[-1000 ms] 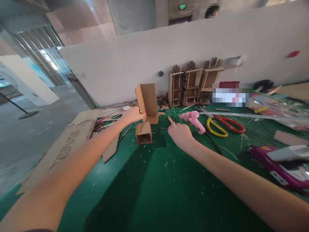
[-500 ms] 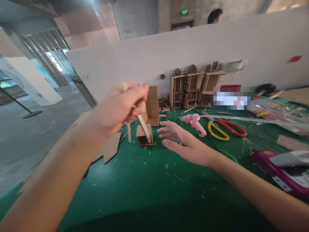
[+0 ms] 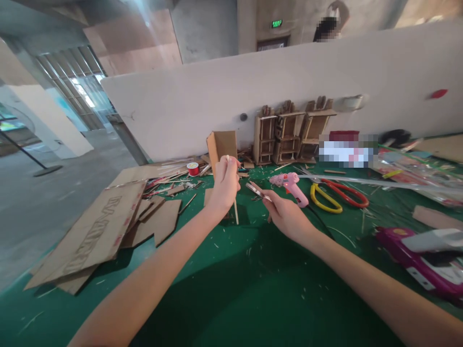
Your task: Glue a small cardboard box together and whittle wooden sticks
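Note:
Pinched in my left hand (image 3: 224,188) is a thin wooden stick (image 3: 237,213), its lower end hanging over the green table. My right hand (image 3: 287,216) is closed around a narrow, pale, two-pronged piece (image 3: 256,189) whose kind I cannot make out. The prongs point toward my left hand, with a gap between. Behind my left hand stands an upright folded cardboard piece (image 3: 227,144). A small cardboard box (image 3: 208,195) is mostly hidden by that hand. Just beyond my right hand lies a pink glue gun (image 3: 294,187).
Cardboard sheets (image 3: 97,231) lie at the left, near a red thread spool (image 3: 193,168) and loose sticks. Several cardboard frames (image 3: 285,135) lean against the white partition (image 3: 195,106). Scissors with red and yellow handles (image 3: 334,202) and a purple device (image 3: 408,250) are at the right.
My left hand has moved right and down, still with the stick. The pale piece has passed from my left hand to my right, which was open and has now closed on it.

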Demonstrator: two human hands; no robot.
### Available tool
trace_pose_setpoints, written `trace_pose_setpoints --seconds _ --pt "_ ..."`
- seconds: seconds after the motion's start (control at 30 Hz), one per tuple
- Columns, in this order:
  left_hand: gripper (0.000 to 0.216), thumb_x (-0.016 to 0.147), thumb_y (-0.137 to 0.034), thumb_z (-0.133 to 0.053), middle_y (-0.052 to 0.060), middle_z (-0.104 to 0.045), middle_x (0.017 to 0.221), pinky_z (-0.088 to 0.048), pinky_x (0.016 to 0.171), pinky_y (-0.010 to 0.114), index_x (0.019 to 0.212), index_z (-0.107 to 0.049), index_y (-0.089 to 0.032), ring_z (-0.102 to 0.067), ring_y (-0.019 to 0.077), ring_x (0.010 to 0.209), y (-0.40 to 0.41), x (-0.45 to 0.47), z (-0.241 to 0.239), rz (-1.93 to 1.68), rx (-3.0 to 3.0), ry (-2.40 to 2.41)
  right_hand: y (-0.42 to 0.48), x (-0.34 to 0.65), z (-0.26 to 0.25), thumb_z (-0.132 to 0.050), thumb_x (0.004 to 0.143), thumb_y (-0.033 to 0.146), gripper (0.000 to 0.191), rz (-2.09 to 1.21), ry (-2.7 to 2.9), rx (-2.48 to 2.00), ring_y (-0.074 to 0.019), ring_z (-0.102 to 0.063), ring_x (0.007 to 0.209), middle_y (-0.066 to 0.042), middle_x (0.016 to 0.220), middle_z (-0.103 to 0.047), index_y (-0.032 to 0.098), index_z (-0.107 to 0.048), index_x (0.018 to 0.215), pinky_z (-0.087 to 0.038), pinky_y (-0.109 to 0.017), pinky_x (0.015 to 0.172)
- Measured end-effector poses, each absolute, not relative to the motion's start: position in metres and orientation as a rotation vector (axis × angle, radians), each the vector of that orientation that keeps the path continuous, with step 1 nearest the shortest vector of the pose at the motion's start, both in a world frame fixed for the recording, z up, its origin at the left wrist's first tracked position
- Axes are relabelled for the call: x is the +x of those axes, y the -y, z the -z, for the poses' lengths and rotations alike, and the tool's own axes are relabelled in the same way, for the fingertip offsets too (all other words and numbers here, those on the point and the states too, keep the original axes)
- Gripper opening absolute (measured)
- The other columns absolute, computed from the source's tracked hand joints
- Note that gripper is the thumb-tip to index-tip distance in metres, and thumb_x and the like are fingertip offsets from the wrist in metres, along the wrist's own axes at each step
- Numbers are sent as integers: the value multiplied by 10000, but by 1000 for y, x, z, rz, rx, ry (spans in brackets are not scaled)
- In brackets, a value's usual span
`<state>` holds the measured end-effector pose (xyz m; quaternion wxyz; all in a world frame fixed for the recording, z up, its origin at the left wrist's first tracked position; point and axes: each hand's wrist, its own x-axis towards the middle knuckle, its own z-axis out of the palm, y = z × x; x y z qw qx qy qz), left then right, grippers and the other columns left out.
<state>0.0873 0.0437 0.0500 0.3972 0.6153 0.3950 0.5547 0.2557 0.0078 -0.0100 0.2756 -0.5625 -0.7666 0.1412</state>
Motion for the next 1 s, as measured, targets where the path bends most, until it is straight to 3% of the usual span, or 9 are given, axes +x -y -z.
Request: trace_pose_setpoints --seconds 0.17,0.27,0.37,0.47,0.6,0.7,0.83,0.93,1.0 --pt "283 940 -378 -406 14 -487 774 -446 547 186 779 -554 -198 -488 85 643 -51 75 -45 -1503 1622 -1015 -12 255 26 -322 939 255 250 -87 2137 -1613 -211 -609 642 -75 799 -670 161 -493 1096 -361 -282 518" --pt "226 909 -340 -478 45 -607 908 -504 688 227 881 -644 -189 -572 111 774 -54 69 -45 -1448 1772 -1017 -15 255 28 -434 887 221 164 77 2067 -1424 -230 -606 810 -90 874 -652 167 -548 991 -430 -328 669" --pt "213 888 -326 -526 43 -673 850 -507 771 270 958 -665 -182 -624 126 779 -56 66 -49 -1435 1820 -986 -15 259 21 -520 870 283 154 358 1905 -1265 -259 -535 958 -99 975 -591 204 -649 895 -411 -394 804" --pt "255 887 -363 -537 51 -697 849 -500 824 293 986 -687 -182 -640 145 847 -57 64 -54 -1484 1789 -966 -13 263 12 -547 877 383 218 516 1898 -1274 -249 -512 875 -76 846 -558 251 -720 873 -376 -382 743" --pt "297 892 -418 -527 53 -680 882 -491 775 293 973 -721 -209 -612 152 852 -56 62 -57 -1554 1830 -1016 -12 266 10 -496 916 308 239 540 2143 -1218 -191 -533 757 -35 713 -608 240 -725 904 -336 -346 714" --pt "278 890 -410 -536 29 -649 771 -452 643 263 1008 -719 -238 -562 129 708 -55 60 -57 -1523 1929 -1111 -12 264 14 -470 916 273 242 299 2159 -1207 -180 -579 747 -46 772 -677 202 -702 923 -369 -341 724" --pt "279 903 -386 -514 15 -598 662 -394 531 240 927 -713 -192 -501 95 561 -53 59 -57 -1372 2011 -1102 -10 257 16 -464 890 315 255 -485 1881 -1253 -169 -601 616 -42 713 -685 186 -647 1013 -451 -320 612" --pt "302 913 -364 -493 26 -600 669 -413 568 250 814 -693 -161 -515 92 570 -52 58 -60 -1313 2124 -1162 -9 253 13 -497 823 260 328 -1039 1640 -1071 -212 -654 897 -91 1033 -697 204 -593 1131 -522 -335 688" --pt "309 919 -363 -479 32 -617 688 -427 583 257 799 -678 -159 -543 95 583 -51 56 -63 -1274 2172 -1186 -9 252 11 -499 776 215 412 -1266 1545 -910 -243 -565 1150 -97 1274 -597 225 -575 1180 -533 -362 786"
